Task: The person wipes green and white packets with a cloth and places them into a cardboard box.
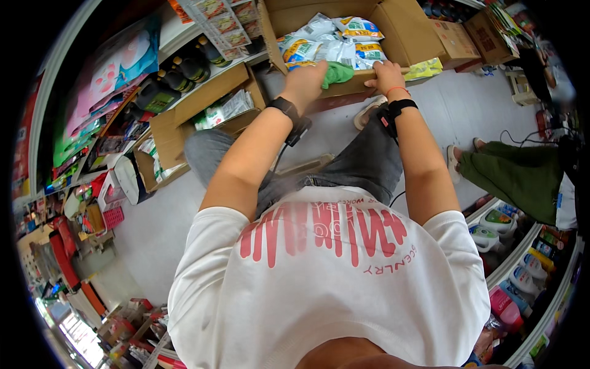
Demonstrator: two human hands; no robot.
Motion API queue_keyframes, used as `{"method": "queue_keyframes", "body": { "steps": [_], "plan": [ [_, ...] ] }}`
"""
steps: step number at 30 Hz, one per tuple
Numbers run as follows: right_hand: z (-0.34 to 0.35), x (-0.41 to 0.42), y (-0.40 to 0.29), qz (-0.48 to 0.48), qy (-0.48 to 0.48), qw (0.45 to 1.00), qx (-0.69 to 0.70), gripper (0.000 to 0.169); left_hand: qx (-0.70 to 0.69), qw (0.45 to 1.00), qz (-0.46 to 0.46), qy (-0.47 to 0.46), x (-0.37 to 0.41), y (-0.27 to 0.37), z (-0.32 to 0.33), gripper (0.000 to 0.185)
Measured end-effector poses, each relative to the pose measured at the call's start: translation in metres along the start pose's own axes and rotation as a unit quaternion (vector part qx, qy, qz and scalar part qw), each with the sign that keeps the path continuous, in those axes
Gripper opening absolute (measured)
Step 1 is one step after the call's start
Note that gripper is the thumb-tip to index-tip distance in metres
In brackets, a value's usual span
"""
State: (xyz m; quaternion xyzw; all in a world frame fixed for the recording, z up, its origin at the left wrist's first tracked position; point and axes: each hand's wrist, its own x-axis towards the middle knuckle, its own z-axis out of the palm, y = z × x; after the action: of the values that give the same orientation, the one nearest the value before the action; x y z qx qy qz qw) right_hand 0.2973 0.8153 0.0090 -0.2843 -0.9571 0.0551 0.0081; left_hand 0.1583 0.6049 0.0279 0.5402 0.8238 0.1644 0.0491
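Observation:
A large open cardboard box (pixel 408 32) stands before me, filled with several white, yellow and blue plastic packets (pixel 364 28). At the near edge of the box, my left hand (pixel 304 85) holds a bunched green cloth (pixel 339 74). The cloth hangs over the rim; the fingertips of this hand are partly hidden. My right hand (pixel 388 79) grips the near rim to the right of the cloth, its fingers over the cardboard. Dark bands with small devices are strapped around both wrists.
To the left, open cartons (pixel 166 143) of packets stand below a shelf with dark bottles (pixel 184 71). A yellow packet (pixel 423 69) lies right of the box. Another person's green trousers (pixel 511 175) show at right, above shelved detergent bottles (pixel 500 221). A low stool (pixel 304 168) is beneath me.

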Motion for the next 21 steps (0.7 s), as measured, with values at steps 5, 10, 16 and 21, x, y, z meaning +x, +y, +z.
{"method": "queue_keyframes", "body": {
  "steps": [5,10,16,21],
  "plan": [
    [0.016,0.005,0.019,-0.072,0.021,0.997,-0.023,0.045,-0.010,0.999,0.015,0.034,-0.012,0.008,0.004,0.021],
    [0.002,-0.006,0.003,-0.079,0.044,0.996,-0.015,0.037,0.011,1.000,0.020,-0.007,-0.020,0.008,-0.008,0.024],
    [-0.007,-0.011,-0.006,-0.073,0.045,0.996,0.020,0.032,0.005,0.998,0.027,-0.057,-0.018,0.001,-0.021,0.034],
    [-0.005,-0.009,-0.020,-0.062,0.063,0.995,0.044,0.031,0.014,0.998,0.044,-0.038,-0.017,-0.027,-0.025,0.049]
  ]
}}
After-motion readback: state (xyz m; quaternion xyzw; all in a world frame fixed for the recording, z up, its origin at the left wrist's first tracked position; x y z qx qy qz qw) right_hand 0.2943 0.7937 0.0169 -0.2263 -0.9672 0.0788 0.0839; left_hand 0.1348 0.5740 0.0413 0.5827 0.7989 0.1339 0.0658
